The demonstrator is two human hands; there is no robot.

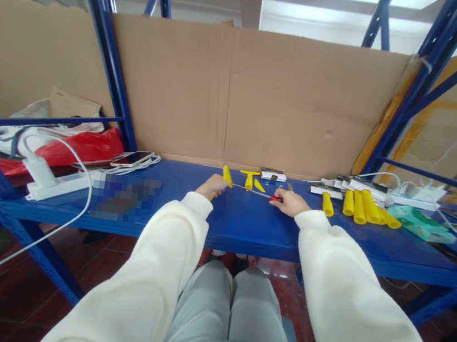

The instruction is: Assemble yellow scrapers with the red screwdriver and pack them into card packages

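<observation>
My left hand (213, 186) is closed around a yellow plastic scraper-like piece (227, 176), held tilted just above the blue shelf. In my right hand (289, 202) is a screwdriver with a red handle (276, 198). Its thin metal shaft (251, 190) points left, and the tip meets or nearly meets the yellow piece; the exact contact is too small to make out. Beyond the shaft lie a yellow T-shaped piece (249, 180) and a small pointed yellow piece (259, 185). A small black-and-white box (273, 174) sits behind them.
Several yellow tubular handles (359, 207) lie at right beside stacked small boxes (361, 185). A green patterned packet (421, 223) and white power strip (416, 197) are farther right. At left are a phone (132, 159), coiled cable and white charger (44, 177). Cardboard (263, 102) stands behind the blue shelf (254, 228).
</observation>
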